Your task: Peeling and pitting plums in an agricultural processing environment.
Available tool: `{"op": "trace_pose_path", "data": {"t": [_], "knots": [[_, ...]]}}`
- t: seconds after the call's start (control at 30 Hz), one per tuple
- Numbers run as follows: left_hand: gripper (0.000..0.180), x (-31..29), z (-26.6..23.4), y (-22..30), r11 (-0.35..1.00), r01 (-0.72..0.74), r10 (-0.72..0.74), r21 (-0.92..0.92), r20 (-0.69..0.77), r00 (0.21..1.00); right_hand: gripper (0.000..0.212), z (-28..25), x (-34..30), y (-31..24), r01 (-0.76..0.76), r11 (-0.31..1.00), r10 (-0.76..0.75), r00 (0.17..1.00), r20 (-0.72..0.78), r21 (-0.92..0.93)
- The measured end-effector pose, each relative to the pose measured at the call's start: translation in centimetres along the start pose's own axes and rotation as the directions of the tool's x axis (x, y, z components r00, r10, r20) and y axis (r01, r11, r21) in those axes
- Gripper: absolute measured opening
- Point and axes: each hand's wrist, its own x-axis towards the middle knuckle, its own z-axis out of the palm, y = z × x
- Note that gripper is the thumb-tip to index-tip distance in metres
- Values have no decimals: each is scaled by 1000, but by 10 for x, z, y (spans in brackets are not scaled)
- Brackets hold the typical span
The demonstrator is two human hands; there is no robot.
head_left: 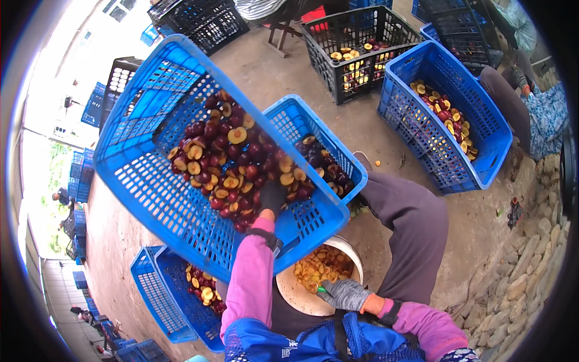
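Your left hand grips the tilted blue plastic crate w/ halved plums pooling low; right hand, fingers curled round a green-handled tool, rests on the white bucket.

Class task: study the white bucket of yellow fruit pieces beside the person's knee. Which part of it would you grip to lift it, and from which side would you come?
Grip the white bucket by its rim, coming from above on the bare near-left side. It stands upright with an open round mouth, and the right hand already rests at the near-right rim. The tilted blue crate, where the left hand is among plum halves, overhangs the far edge, so that side looks blocked.
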Motion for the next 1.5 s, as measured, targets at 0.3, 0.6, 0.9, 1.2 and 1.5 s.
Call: {"op": "trace_pose_path", "data": {"t": [0.3, 0.6, 0.9, 1.2, 1.5], "knots": [[50, -11, -4, 29, 956, -25, -17, -292, -140, 990, 40, -8, 4, 2, -104, 987, 102, 995, 19, 122], [52, -106, -94, 52, 217, -90, 238, -972, -37, 970, 29, 9, 0, 40, 108, 928, -232, 916, -327, -356], [49, -252, -160, 168, 589, -595, 322, -546, -517, 793, 27, -32, -32, -18, 188, 978, -202, 723, -661, -93], [52, -286, -137, 200, 535, -650, 200, -540, -667, 718, 28, -31, -58, -28, 296, 917, -399, 650, -647, -267], [29, -285, -113, 198, 112, -305, -202, -946, -323, 925, 24, -24, -51, -33, 215, 922, -359, 788, -500, -322]]}}
